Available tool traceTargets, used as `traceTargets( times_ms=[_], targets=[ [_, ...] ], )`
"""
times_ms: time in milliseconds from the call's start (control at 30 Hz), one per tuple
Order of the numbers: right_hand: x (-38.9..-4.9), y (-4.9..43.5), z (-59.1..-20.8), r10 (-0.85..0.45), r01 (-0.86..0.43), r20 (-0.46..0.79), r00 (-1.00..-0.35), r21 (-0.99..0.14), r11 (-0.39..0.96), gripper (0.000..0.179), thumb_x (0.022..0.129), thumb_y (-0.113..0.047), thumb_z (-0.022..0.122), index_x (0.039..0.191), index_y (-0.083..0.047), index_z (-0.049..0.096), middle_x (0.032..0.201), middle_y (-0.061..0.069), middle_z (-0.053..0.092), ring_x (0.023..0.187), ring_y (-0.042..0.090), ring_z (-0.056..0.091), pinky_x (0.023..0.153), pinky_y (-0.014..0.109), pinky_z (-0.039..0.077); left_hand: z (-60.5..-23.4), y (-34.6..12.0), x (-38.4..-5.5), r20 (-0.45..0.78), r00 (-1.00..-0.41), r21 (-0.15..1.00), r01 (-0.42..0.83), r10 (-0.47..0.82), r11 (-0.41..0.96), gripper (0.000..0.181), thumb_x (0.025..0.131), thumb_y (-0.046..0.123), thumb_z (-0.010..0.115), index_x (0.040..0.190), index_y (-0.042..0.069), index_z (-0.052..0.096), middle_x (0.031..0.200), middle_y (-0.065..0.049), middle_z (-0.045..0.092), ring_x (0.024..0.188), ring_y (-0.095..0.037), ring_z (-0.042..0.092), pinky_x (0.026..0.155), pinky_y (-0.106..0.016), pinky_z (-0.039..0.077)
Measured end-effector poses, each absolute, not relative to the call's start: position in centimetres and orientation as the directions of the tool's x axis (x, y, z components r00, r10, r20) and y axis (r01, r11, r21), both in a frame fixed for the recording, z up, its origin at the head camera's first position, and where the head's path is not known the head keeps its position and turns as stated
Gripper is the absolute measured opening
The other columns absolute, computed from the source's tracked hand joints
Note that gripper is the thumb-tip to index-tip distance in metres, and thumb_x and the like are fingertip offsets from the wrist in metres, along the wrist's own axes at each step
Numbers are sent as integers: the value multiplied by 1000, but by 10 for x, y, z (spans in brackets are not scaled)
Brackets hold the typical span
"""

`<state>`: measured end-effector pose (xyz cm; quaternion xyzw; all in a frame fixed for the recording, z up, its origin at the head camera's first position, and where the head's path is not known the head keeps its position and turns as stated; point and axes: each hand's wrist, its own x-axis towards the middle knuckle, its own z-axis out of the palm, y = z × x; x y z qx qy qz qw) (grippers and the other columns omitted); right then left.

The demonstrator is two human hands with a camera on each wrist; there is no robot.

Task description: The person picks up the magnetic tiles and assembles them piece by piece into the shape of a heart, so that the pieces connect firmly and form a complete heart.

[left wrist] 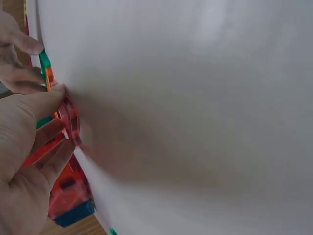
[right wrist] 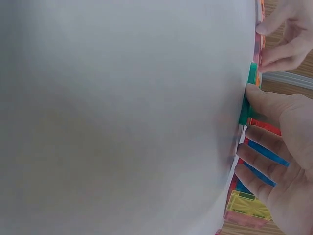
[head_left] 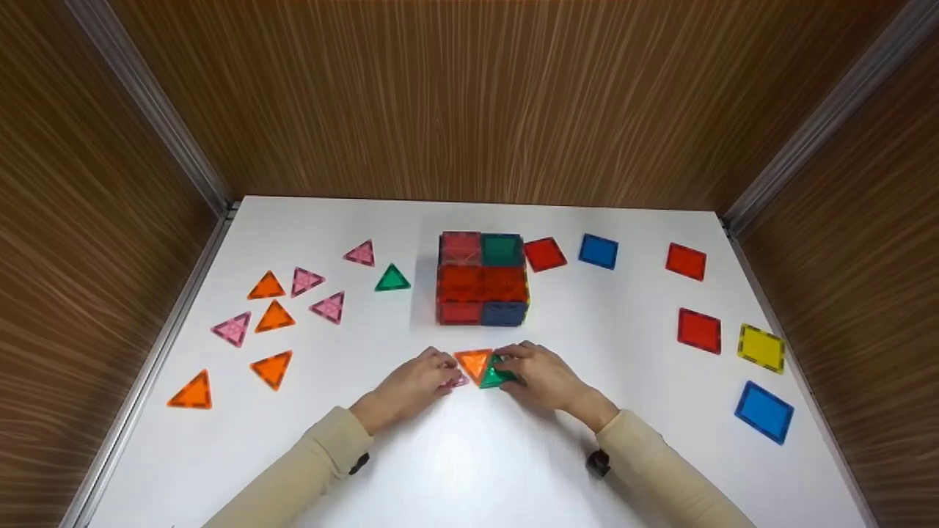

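Note:
Close in front of the block of tiles, three translucent triangular tiles sit side by side. My left hand (head_left: 412, 385) pinches a pink triangular tile (left wrist: 72, 120), mostly covered by the fingers in the head view. In the middle is an orange triangular tile (head_left: 473, 362), point toward me. On its other side my right hand (head_left: 546, 379) holds a green triangular tile (right wrist: 248, 100) between thumb and fingers, and its edge meets the orange one. Beyond both hands stands a box-shaped block (head_left: 483, 283) of red, green and blue square tiles.
To the left lie loose orange triangles (head_left: 275, 317), pink triangles (head_left: 233, 328) and a green triangle (head_left: 393, 279). Red squares (head_left: 699, 331), blue squares (head_left: 764, 412) and a yellow square (head_left: 761, 348) are spread at the right. Wood-grain panels (head_left: 469, 103) enclose the white table (head_left: 455, 477).

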<state>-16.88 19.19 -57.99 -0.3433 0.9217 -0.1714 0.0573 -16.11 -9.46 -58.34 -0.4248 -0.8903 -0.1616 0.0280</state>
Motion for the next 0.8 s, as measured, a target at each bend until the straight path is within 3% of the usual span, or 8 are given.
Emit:
traceTargets(
  times_ms=[333,500,667,800],
  targets=[
    [-168,196,-579,-634,-596,10,-773,-352,721,34,96,-26,79,127,-13,77,137,8,71,120,26,67,106,44,58,-581,-77,-169,107,-637,318,750,764,581,23,101,21,72,122,16,79,130,-8,71,115,-23,63,103,-33,59],
    [-171,197,-580,-631,-595,14,-776,-351,723,43,95,-32,80,132,-13,73,135,8,71,117,24,66,103,43,59,-582,-79,-172,83,-687,371,694,722,617,30,101,27,72,128,13,73,127,-8,68,116,-23,61,106,-35,57],
    [-176,198,-581,-584,-538,-26,-811,-359,763,55,94,-45,79,138,-14,69,134,7,68,118,23,62,104,44,59,-583,-83,-178,41,-761,393,608,648,689,51,101,40,71,141,10,65,131,-9,67,122,-24,59,113,-39,52],
    [-181,196,-582,-579,-528,-53,-814,-351,774,65,92,-53,78,142,-14,66,135,9,65,121,25,60,107,48,57,-585,-84,-182,15,-765,390,598,644,701,57,100,46,70,144,9,63,139,-10,66,128,-27,58,118,-43,48]
  ],
)
